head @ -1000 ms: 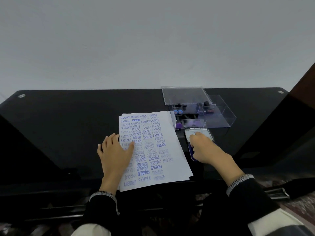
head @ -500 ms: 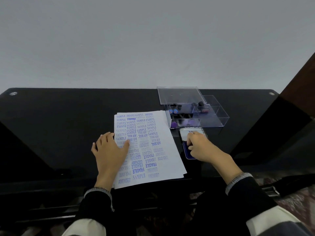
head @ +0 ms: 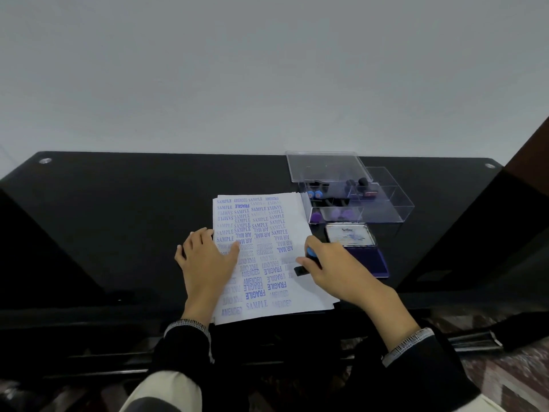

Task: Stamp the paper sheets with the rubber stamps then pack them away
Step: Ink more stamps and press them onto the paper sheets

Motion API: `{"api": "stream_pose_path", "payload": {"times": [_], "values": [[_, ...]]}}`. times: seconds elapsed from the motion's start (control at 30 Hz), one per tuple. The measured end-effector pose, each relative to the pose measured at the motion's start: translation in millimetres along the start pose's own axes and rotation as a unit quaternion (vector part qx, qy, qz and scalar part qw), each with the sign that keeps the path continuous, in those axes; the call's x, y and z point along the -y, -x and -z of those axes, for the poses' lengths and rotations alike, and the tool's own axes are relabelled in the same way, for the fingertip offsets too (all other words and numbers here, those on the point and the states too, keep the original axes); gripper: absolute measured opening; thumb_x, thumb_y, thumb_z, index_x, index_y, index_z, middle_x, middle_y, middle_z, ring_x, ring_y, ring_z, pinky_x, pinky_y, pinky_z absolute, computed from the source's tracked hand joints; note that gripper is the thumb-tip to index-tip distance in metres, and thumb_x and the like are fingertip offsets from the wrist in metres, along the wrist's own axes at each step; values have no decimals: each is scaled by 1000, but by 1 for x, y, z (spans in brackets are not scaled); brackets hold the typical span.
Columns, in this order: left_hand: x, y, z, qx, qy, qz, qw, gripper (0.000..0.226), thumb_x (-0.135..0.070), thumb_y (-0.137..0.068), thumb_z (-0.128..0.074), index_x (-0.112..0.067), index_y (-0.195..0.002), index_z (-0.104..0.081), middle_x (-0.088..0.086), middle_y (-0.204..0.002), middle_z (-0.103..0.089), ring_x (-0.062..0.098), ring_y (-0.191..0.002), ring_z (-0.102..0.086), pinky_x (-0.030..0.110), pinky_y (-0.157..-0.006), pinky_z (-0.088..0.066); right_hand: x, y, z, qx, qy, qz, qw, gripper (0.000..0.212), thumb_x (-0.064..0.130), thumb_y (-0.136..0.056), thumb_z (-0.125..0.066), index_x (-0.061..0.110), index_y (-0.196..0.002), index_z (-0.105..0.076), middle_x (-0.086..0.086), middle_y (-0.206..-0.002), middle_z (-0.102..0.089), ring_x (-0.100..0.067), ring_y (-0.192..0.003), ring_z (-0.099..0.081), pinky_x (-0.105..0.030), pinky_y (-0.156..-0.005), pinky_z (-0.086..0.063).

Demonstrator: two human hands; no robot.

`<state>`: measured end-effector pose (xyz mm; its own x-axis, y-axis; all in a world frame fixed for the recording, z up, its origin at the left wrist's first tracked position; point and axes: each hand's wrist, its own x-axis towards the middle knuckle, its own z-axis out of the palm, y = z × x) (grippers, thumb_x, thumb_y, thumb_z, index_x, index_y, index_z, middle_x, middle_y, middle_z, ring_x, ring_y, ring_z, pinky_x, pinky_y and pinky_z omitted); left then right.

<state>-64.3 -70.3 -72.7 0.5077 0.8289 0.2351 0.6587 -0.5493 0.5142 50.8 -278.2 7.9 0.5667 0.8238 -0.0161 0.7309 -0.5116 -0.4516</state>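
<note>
A stack of white paper sheets point(head: 264, 227), covered in blue stamped words, lies on the black glass table point(head: 118, 221). My left hand point(head: 208, 263) rests flat on the stack's left side, fingers spread. My right hand point(head: 332, 269) grips a rubber stamp point(head: 309, 260) with a blue handle top and a black base, held low over the right part of the top sheet. An open ink pad point(head: 365, 257) with a purple pad and a raised lid lies just right of the paper. Behind it, a clear plastic box point(head: 386, 209) holds several more stamps.
The box's clear lid point(head: 326, 168) leans on its far side. The table's front edge runs just below the paper. A dark brown panel point(head: 528, 156) rises at the far right, and a patterned floor point(head: 505, 382) shows below.
My right hand has left the ink pad and moved left over the paper with the stamp. The left hand stays on the sheets.
</note>
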Motion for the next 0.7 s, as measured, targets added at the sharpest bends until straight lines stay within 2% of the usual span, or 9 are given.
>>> {"api": "stream_pose_path", "payload": {"times": [0.1,0.3,0.7], "values": [[0,0,0,-1,-2,0,1000,64,-56,-86,-56,-13,-133,-47,2,-143,-42,22,-139,-29,47,-118,-10,8,0,-7,17,51,24,998,25,39,-97,-45,15,-93,-40,0,-66,-46,-15,-52,-38,-26,-45,-27],[2,-2,-3,-3,-3,0,1000,65,-56,-86,-56,-13,-133,-47,2,-143,-42,22,-140,-28,48,-118,-9,11,1,-14,17,72,35,997,21,37,-99,-42,20,-90,-34,1,-62,-41,-17,-50,-36,-27,-45,-26],[1,-1,-3,-8,-4,-1,1000,65,-55,-86,-57,-12,-132,-47,3,-143,-42,22,-140,-28,48,-117,-10,9,3,-19,25,83,44,995,18,36,-99,-41,21,-92,-34,-1,-64,-46,-23,-55,-43,-30,-49,-33]]}}
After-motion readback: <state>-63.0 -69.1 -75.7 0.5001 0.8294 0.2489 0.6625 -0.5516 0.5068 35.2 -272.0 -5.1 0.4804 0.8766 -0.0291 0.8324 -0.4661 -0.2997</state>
